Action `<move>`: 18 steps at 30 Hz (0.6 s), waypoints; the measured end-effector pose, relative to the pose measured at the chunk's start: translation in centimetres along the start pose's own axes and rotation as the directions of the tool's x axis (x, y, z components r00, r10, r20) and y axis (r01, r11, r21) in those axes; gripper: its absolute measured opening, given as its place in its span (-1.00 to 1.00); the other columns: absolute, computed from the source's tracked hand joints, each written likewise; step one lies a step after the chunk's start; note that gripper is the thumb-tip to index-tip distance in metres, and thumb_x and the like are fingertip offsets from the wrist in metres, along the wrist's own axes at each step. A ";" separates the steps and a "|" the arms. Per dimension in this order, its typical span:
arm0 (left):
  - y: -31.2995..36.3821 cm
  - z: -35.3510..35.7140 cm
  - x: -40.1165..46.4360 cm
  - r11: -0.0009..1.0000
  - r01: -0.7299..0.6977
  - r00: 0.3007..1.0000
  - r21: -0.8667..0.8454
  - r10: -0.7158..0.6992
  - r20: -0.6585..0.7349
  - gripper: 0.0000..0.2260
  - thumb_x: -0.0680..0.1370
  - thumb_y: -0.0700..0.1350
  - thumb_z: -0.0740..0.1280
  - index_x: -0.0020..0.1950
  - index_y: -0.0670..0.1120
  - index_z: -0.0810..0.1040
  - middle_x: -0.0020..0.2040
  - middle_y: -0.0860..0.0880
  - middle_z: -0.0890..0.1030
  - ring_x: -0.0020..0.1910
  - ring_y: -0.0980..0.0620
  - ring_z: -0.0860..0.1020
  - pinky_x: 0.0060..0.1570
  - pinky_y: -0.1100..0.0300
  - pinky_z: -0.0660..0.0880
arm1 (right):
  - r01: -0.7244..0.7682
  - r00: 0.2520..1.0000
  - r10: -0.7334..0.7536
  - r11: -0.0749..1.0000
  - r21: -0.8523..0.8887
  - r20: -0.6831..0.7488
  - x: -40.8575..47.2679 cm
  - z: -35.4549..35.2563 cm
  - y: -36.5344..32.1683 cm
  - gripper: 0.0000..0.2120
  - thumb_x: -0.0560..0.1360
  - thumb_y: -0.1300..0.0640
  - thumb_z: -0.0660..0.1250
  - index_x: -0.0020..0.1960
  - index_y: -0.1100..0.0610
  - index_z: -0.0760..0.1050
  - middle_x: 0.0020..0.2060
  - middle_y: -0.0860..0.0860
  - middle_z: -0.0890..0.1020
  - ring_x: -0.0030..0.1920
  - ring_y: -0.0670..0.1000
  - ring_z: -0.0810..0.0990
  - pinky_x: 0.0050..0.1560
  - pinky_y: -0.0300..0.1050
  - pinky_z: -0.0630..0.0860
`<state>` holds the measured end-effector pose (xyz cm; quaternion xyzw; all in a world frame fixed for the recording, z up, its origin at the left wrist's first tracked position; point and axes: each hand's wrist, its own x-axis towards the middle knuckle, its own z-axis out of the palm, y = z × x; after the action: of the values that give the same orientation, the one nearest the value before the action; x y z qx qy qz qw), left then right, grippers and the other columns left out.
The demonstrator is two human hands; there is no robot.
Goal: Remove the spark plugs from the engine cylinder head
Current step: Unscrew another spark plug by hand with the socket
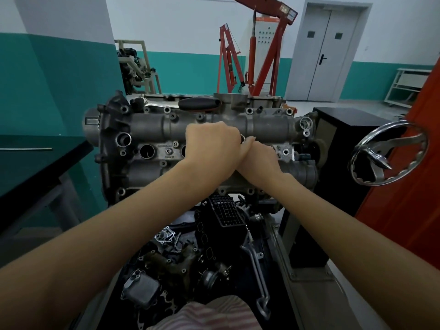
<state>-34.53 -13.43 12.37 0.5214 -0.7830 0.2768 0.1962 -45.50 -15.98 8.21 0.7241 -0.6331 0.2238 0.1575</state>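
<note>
A workshop with teal-banded walls and a red hoist stood behind the head on its stand. Both hands, left and right, curled around a small metal tool over a middle plug well; the plug stayed hidden. Best kept the tool straight, turning evenly.

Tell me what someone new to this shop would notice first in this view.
Probably the two hands meeting at the centre: the left hand and right hand are closed together around a small metal tool end over the grey engine cylinder head. Next, the red engine hoist against the back wall, and the chrome handwheel at right.
</note>
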 end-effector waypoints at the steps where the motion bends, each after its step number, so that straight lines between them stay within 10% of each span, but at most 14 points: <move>1: 0.1 -0.4 -0.1 1.000 0.018 1.000 0.016 -0.018 0.017 -0.45 0.59 0.24 0.01 -0.46 -0.11 0.27 -0.50 -0.02 0.30 -0.52 0.03 0.24 -0.41 0.19 0.08 | 0.015 0.999 -0.015 1.000 0.003 0.034 0.0 -0.3 0.0 -0.78 0.55 0.11 0.04 -0.04 0.20 0.40 -0.14 0.15 0.60 -0.14 0.18 0.56 -0.27 -0.11 0.23; 8: -0.3 -1.4 -0.6 0.954 -0.299 0.953 -0.006 0.299 0.051 -0.75 0.58 -0.06 0.24 0.19 -0.09 0.28 0.04 -0.05 0.42 0.06 -0.07 0.47 -0.11 0.06 0.29 | 0.050 0.996 -0.053 0.998 0.044 0.072 -0.1 -0.4 0.0 -0.83 0.54 0.16 0.07 -0.22 0.14 0.30 -0.30 0.02 0.47 -0.30 0.04 0.38 -0.35 -0.12 0.18; 14: -0.3 -2.1 -0.2 0.948 -0.314 0.939 0.058 0.302 0.162 -0.85 0.55 -0.28 0.21 -0.06 -0.10 0.25 -0.29 -0.03 0.23 -0.34 0.01 0.30 -0.35 0.16 0.26 | 0.019 0.998 -0.025 0.994 0.103 0.057 -0.1 0.3 0.3 -0.80 0.50 0.04 0.11 -0.23 0.13 0.29 -0.45 -0.10 0.35 -0.37 -0.01 0.35 -0.45 -0.17 0.08; 18: -0.2 -3.0 0.0 0.964 -0.218 0.975 0.151 0.208 0.079 -0.51 0.65 0.10 -0.02 -0.37 -0.16 0.28 -0.46 -0.03 0.25 -0.49 0.01 0.29 -0.47 0.22 0.19 | -0.050 0.999 0.050 0.994 0.093 0.001 -0.3 0.7 0.2 -0.67 0.49 0.01 0.09 -0.41 0.09 0.20 -0.40 -0.01 0.49 -0.42 -0.01 0.37 -0.37 -0.17 0.17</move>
<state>-34.29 -11.62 14.71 0.4566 -0.8157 0.3412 0.0984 -45.60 -16.11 7.46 0.7144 -0.6397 0.2576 0.1183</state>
